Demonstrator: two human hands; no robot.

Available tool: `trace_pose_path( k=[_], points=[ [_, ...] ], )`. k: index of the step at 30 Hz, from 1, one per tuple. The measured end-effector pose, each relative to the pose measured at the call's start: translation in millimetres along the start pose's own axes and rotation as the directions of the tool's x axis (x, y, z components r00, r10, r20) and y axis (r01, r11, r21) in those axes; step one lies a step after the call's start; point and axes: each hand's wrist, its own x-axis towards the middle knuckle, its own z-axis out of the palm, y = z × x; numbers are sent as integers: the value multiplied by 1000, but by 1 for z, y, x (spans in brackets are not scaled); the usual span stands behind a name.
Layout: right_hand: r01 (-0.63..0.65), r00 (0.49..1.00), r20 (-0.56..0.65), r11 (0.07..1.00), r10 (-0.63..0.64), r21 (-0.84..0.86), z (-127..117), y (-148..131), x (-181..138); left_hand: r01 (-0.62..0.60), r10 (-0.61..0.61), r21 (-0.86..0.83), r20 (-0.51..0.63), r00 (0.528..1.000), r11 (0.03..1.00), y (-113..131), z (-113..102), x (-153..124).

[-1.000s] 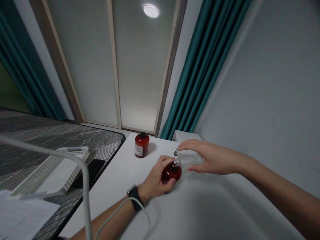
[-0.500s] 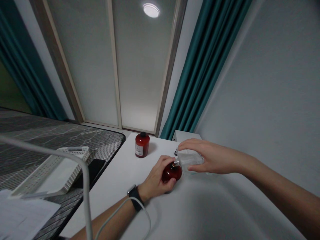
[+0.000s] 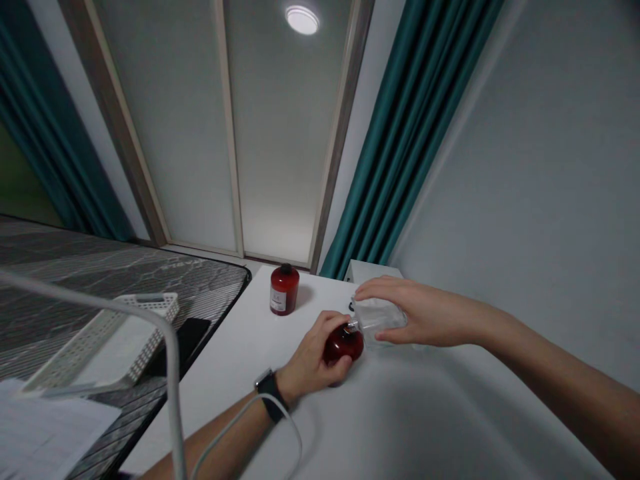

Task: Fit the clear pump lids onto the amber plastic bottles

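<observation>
My left hand [image 3: 313, 360], with a dark watch on the wrist, is closed around a small round dark red bottle [image 3: 344, 344] resting on the white table [image 3: 250, 353]. My right hand [image 3: 420, 312] grips a clear square glass bottle [image 3: 380, 320] from above, tilted on its side. The clear bottle's metal nozzle touches the top of the red one. A second, taller red bottle [image 3: 283, 289] with a black cap and a white label stands upright further back on the table, apart from both hands.
A white perforated basket [image 3: 100, 340] and a black phone [image 3: 185, 337] lie on the grey patterned bed to the left. Papers [image 3: 45, 433] sit at the lower left. A white cable [image 3: 170, 373] arcs across the foreground. Teal curtains [image 3: 400, 147] and a small white box [image 3: 373, 271] are behind the table.
</observation>
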Motion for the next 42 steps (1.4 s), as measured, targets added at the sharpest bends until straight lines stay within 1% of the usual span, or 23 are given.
trace_pose_path(
  k=[5, 20, 28, 42],
  points=[
    [9, 1000, 17, 1000, -9, -25, -1, 0, -1, -1, 1, -10, -1, 1000, 1000, 0, 0, -1],
    [13, 1000, 6, 1000, -13, -3, -2, -2, 1, 4, -3, -26, 7, 1000, 1000, -1, -1, -1],
    [39, 999, 28, 998, -38, -52, -2, -4, 4, -12, 11, -24, -11, 1000, 1000, -1, 0, -1],
    [25, 1000, 19, 999, -24, -35, -4, -7, 3, -30, 30, -10, -17, 999, 999, -2, 1, -1]
  ],
)
